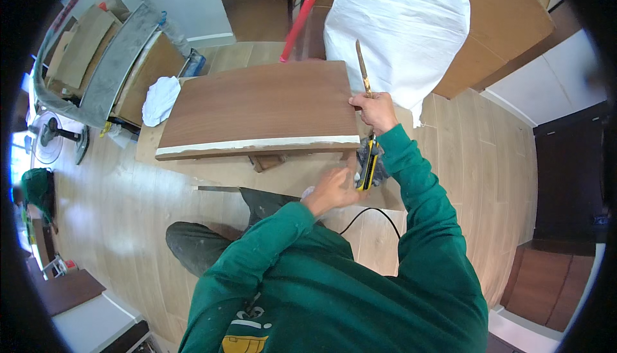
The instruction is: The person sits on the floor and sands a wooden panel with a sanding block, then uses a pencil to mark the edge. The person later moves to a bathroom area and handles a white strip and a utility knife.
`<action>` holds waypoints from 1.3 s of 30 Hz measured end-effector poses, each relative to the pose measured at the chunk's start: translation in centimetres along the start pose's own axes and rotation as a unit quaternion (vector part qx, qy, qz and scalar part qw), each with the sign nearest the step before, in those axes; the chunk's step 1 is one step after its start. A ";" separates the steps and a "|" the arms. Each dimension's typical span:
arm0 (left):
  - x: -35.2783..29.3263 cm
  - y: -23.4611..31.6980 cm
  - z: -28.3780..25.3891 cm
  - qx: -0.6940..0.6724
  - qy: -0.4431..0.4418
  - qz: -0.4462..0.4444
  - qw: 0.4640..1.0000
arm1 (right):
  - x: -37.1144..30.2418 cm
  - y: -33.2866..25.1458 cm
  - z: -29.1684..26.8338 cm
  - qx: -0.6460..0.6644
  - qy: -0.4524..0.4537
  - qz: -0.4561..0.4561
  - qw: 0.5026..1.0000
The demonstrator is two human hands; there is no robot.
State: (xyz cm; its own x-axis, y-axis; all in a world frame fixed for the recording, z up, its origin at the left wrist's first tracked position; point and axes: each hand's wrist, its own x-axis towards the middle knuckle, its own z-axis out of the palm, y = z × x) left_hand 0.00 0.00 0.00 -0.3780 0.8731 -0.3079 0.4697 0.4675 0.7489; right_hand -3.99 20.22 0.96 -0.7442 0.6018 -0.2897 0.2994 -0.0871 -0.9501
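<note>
My right hand point(378, 112) is closed on a thin, stained stick point(363, 67) that tapers toward its far end, beside the right edge of a brown wood-grain board point(257, 102). A white strip point(257, 144) with uneven margins runs along the board's near edge. Just below the near right corner is my left hand point(334, 189), holding nothing that I can see, its index finger stretched up to that corner. Beside its fingertips lies a yellow and black utility knife point(368, 165), partly over a dark plastic bag point(380, 171). Wooden blocks point(267, 162) show beneath the board.
Cardboard point(212, 171) lies under the work on the wooden floor point(122, 218). A crumpled white cloth point(160, 101) sits at the board's left. Beyond are a large white sack point(398, 25), a red bar point(304, 18) and a cardboard sheet point(508, 22). A black cable point(376, 210) curves nearby.
</note>
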 end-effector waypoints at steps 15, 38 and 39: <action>-11.4 -10.7 -9.3 0.106 0.246 -0.209 0.940 | 0.1 0.4 0.2 0.004 0.010 0.019 1.000; -11.9 -13.3 -9.6 0.070 0.223 -0.165 0.958 | -0.7 0.7 0.3 -0.018 0.013 0.007 1.000; -11.7 -13.6 -9.5 0.066 0.216 -0.151 0.962 | -0.7 0.7 0.2 -0.019 0.014 0.009 1.000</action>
State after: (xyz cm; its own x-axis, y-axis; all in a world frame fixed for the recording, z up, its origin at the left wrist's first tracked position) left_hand -9.58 -17.87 -0.99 -0.7964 0.5690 -0.2049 0.3732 0.7289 0.5739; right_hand -3.40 19.55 0.52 -0.7222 0.6219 -0.3028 0.3351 -0.0684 -0.9397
